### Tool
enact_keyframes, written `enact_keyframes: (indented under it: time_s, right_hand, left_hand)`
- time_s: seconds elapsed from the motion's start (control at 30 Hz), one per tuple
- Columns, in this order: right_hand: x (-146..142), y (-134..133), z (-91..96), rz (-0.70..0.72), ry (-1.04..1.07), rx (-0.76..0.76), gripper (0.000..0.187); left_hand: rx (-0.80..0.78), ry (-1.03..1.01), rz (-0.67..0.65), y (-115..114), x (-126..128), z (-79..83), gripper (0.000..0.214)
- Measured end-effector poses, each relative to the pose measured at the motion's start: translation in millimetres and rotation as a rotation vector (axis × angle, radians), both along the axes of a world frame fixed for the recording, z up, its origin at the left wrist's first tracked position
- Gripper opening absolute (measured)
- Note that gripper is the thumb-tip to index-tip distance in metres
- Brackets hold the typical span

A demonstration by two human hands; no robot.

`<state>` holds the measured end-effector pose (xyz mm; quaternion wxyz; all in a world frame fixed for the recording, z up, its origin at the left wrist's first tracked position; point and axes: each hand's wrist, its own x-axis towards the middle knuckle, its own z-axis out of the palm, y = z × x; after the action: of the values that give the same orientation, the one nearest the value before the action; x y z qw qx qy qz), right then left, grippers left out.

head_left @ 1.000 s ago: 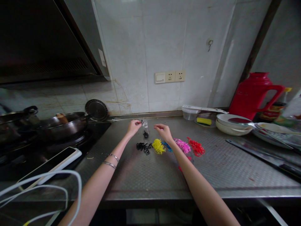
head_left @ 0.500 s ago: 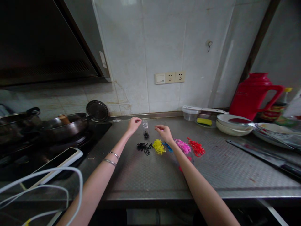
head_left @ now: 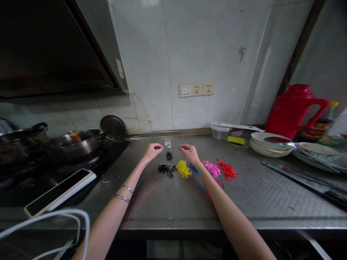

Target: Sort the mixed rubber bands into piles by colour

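Between my two hands stands a small clear container [head_left: 168, 146] with black bands in its bottom part. To its left, my left hand [head_left: 153, 151] is closed in a pinch, apart from it; anything between the fingertips is too small to make out. On the other side my right hand [head_left: 190, 153] also pinches, its fingertips pointing at the container without touching it. Nearer me lie loose heaps of small elastic bands: black [head_left: 166, 170], yellow [head_left: 183, 169], blue [head_left: 193, 169], pink [head_left: 210, 168] and red [head_left: 227, 170]. My right forearm partly covers the blue heap and a pinkish-red item [head_left: 208, 195].
A white device [head_left: 61, 193] with white cable loops lies at left beside the stove pans [head_left: 76, 144]. At right are stacked bowls [head_left: 268, 147], a long dark-handled utensil [head_left: 298, 178], a plastic tub [head_left: 219, 131], a yellow sponge [head_left: 235, 140] and a red thermos [head_left: 288, 112].
My left hand has lowered and drawn slightly to the left, its forearm shifting with it. My right hand keeps nearly the same place. The container and band heaps have stayed put.
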<state>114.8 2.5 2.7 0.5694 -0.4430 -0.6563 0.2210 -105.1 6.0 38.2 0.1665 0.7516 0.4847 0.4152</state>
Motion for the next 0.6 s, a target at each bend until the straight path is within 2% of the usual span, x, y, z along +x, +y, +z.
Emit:
enact_keyframes:
  time_s: [0.13,0.27,0.43,0.6]
  right_hand:
    - [0,-1,0.3,0.007,-0.021,0.002,0.023]
    - [-1,-3,1.4,0.004,-0.038,0.006,0.023]
    - [-1,-5,1.7,0.01,-0.043,0.001,0.023]
    - [-1,-5,1.4,0.009,-0.06,0.008,0.023]
  left_hand:
    - [-0.129,0.139,-0.145,-13,6,-20.8,0.02]
    - [-0.152,0.291,-0.247,-27,24,-25.5,0.023]
    - [-0.115,0.385,-0.284,-34,36,-27.6,0.021]
    - [-0.145,0.327,-0.303,-34,34,-34.9,0.017]
